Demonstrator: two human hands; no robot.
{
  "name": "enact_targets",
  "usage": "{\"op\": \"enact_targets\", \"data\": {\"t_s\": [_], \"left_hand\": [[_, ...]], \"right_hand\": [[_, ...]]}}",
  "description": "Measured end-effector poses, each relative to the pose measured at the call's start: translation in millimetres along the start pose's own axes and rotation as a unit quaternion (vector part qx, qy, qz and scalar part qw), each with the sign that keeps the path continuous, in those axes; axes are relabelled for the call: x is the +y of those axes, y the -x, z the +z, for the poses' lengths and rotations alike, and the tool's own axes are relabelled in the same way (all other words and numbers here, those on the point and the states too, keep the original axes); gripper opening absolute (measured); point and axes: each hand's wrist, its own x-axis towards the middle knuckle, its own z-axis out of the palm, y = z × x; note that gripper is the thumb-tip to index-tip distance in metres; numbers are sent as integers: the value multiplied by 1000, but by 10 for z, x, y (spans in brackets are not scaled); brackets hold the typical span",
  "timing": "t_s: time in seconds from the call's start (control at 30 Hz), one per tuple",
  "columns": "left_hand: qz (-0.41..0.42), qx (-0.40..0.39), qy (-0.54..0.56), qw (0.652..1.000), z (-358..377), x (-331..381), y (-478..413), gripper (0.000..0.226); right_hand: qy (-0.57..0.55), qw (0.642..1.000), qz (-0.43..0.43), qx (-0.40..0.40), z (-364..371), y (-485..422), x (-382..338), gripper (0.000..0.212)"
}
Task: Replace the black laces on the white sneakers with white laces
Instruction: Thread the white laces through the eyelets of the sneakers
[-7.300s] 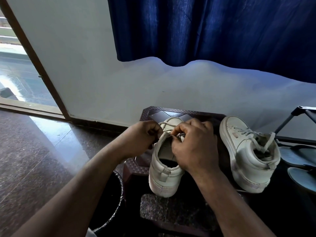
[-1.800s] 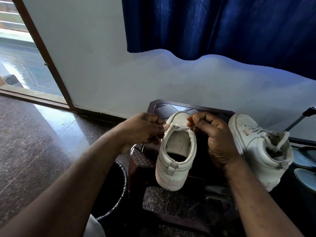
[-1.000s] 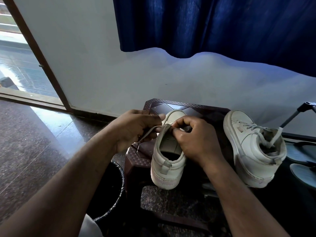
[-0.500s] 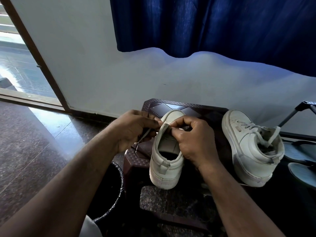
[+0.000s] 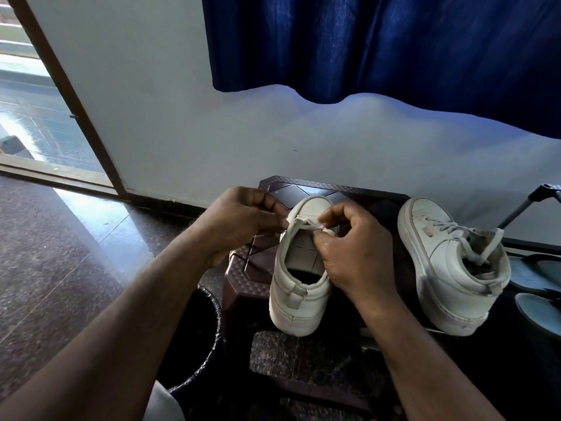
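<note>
Lace of flat white fabric (image 5: 308,223) crosses the white leather low-top sneaker (image 5: 299,288) on the dark brown patterned plastic tabletop (image 5: 249,273), pinched at nine o'clock by the left hand (image 5: 241,221) and at three o'clock by the right hand (image 5: 355,253); a second, laced white sneaker (image 5: 449,268) stands further toward three o'clock.

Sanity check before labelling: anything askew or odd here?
The laced sneaker on the right lies tipped sideways, a loose lace end sticking out of its collar. Nothing spilled or damaged.
</note>
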Motion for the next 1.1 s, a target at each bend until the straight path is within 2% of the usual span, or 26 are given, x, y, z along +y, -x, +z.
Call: {"op": "enact_targets", "data": {"t_s": [0.17, 0.37, 0.47, 0.6, 0.7, 0.8, 0.87, 1.0, 1.1], "left_hand": [[-23, -26, 46, 998, 11, -17, 12, 14], [-35, -34, 108, 993, 7, -2, 3, 9], [-43, -26, 93, 994, 18, -16, 1, 10], [-66, -26, 61, 996, 29, -45, 22, 17], [-66, -37, 53, 996, 24, -49, 16, 20], [-66, -48, 49, 995, 45, -34, 21, 5], [-64, -52, 38, 996, 63, -35, 22, 5], [-47, -36, -8, 998, 113, -31, 31, 14], [-48, -20, -32, 998, 139, -21, 33, 18]], "right_hand": [[-17, 999, 39, -32, -69, -16, 58, 15], [22, 999, -17, -23, -128, 61, 38, 12], [28, 999, -23, -20, -106, 62, 50, 12], [6, 999, -8, -53, -99, 39, 65, 10], [-67, 992, 20, -103, -141, -10, 51, 6], [-209, 962, 96, -149, -183, -105, 71, 24], [-272, 937, 142, -165, -213, -161, 108, 30], [-199, 957, 94, -190, -286, -187, 198, 20], [-212, 955, 103, -180, -305, -188, 228, 21]]}}
